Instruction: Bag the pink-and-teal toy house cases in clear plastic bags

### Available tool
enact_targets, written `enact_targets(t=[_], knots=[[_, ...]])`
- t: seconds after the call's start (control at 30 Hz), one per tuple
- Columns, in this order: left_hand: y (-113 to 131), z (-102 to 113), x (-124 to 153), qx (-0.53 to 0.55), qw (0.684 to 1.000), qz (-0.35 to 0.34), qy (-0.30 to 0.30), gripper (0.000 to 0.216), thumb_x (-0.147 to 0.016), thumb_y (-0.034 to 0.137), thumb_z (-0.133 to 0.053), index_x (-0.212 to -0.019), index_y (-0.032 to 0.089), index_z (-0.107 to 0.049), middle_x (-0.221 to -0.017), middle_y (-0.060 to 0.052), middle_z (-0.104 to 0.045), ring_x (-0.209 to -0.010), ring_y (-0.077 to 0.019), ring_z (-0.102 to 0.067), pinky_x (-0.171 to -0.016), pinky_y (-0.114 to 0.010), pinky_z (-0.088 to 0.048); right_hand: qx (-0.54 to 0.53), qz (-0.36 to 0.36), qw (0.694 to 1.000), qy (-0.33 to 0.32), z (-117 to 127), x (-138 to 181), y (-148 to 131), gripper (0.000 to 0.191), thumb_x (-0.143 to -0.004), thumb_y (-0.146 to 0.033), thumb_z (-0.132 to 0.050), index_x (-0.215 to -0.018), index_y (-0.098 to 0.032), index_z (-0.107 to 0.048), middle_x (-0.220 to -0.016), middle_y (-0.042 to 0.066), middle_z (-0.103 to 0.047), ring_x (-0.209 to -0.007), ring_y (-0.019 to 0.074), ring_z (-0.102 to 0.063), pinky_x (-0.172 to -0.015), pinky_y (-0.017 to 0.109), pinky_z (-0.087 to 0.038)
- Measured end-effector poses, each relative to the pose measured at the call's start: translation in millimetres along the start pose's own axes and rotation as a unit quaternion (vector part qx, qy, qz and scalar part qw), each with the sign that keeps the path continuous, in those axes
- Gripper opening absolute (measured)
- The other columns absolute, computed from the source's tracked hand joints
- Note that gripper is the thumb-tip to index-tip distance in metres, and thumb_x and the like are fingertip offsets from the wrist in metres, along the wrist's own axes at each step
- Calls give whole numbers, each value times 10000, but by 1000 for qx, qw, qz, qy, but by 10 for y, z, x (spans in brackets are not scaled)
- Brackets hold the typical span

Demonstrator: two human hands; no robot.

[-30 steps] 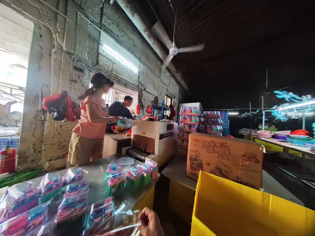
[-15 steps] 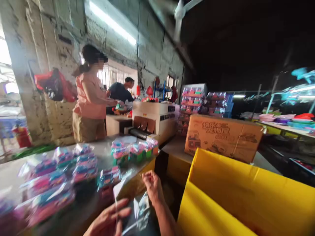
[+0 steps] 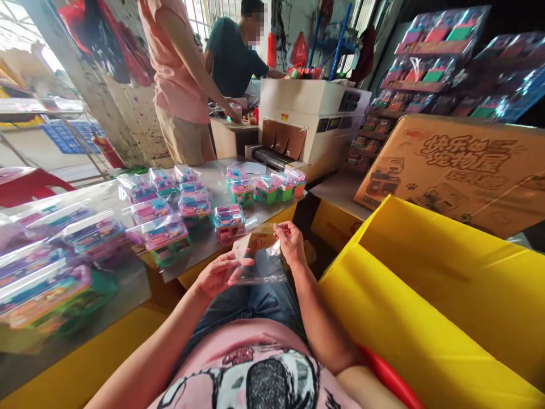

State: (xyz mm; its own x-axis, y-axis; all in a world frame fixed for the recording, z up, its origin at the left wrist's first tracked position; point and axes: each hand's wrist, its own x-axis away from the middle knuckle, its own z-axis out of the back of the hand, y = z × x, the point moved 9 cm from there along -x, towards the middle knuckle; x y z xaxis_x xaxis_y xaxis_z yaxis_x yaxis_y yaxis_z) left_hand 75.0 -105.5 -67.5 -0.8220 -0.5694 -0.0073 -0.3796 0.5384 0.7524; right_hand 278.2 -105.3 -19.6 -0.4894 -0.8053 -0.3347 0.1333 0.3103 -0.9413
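Observation:
A clear plastic bag [image 3: 264, 271] stretches between my hands above my lap. My right hand [image 3: 292, 241] is closed, pinching the bag's crumpled right side between thumb and fingertips. At the bag's left side, my left hand [image 3: 219, 272] has its fingers stretched out and apart, touching the film. Just beyond the bag, at the table edge, stands a small house-shaped toy box [image 3: 230, 222] in pink, blue and purple. More plastic-wrapped toy boxes [image 3: 166, 238] in pink, blue and green stand in groups on the grey table [image 3: 204, 258] to the left.
A large yellow open box [image 3: 409, 295] is close on my right, with a printed brown carton [image 3: 460, 165] behind it. Past the table are a beige conveyor machine [image 3: 306, 108] and two people, one in a pink top [image 3: 179, 62]. Stacked packed toys [image 3: 438, 51] rise at the back right.
My view has tilted downward, bringing my lap and shirt into sight. Both hands remain at the clear bag, which now spreads more plainly between them. The co-worker in dark clothing reaches further right.

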Motion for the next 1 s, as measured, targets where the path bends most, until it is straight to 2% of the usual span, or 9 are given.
enact_targets(t=[0.07,0.17,0.33,0.47,0.6,0.7,0.77,0.87,1.0], knots=[[-71,-131,-52,-57,998,23,-31,372,-819,191,-704,-1190,163,-691,-984,-111,-753,-391,-16,-488,-361,-126,-327,1,-8,1000,-16,-83,47,11,317,-819,-492,-643,-788,-183,-577,-688,-12,-618,-627,129,-597,-632,238,-468],[-74,-345,-154,-146,988,25,-48,416,-771,232,-773,-1176,159,-709,-828,-74,-717,-417,-19,-448,-372,-138,-268,21,-20,998,-59,-273,152,35,299,-813,-490,-643,-783,-200,-574,-685,-18,-615,-610,132,-578,-607,238,-462],[329,-398,-188,-252,962,-101,-8,480,-670,243,-866,-1121,140,-740,-656,6,-584,-554,-58,-473,-505,-165,-345,50,-43,978,-199,-628,337,175,257,-787,-449,-670,-833,-203,-612,-784,0,-658,-696,146,-614,-649,254,-483],[759,-22,-14,-275,939,-200,55,603,-651,377,-871,-1177,130,-711,-818,-61,-677,-702,-137,-594,-603,-214,-450,35,-61,953,-294,-765,299,381,340,-769,-464,-715,-981,-211,-635,-925,18,-669,-789,148,-629,-725,274,-513],[996,508,131,-280,930,-213,111,689,-607,455,-880,-1192,140,-697,-1142,-155,-698,-1011,-292,-659,-851,-356,-536,56,-43,964,-255,-811,-168,628,525,-691,-476,-790,-1105,-214,-601,-1086,69,-644,-938,189,-634,-837,342,-534],[1066,782,148,-298,925,-193,136,716,-639,423,-869,-1274,179,-646,-1188,-145,-688,-1087,-328,-646,-942,-427,-521,95,-6,965,-246,-1059,-542,820,820,-593,-453,-857,-1304,-241,-506,-1358,133,-532,-1184,263,-558,-921,403,-517],[1098,877,122,-312,921,-180,148,751,-659,428,-856,-1325,190,-601,-1191,-149,-684,-1082,-335,-652,-962,-467,-512,80,12,958,-277,-1321,-685,924,1003,-537,-454,-883,-1404,-260,-418,-1463,140,-449,-1285,284,-497,-969,415,-502],[1165,918,44,-327,917,-178,147,791,-672,457,-841,-1363,196,-560,-1288,-162,-631,-1199,-360,-587,-1046,-516,-443,47,32,942,-330,-1626,-761,1001,1084,-501,-465,-893,-1437,-259,-387,-1395,104,-537,-1231,261,-557,-1024,404,-478],[1309,955,-119,-421,875,-190,147,786,-690,528,-809,-1368,220,-559,-1408,-151,-544,-1319,-383,-475,-1120,-522,-358,43,23,954,-297,-1515,-924,1018,988,-485,-418,-912,-1355,-231,-483,-1195,63,-668,-1060,249,-646,-953,398,-520]])
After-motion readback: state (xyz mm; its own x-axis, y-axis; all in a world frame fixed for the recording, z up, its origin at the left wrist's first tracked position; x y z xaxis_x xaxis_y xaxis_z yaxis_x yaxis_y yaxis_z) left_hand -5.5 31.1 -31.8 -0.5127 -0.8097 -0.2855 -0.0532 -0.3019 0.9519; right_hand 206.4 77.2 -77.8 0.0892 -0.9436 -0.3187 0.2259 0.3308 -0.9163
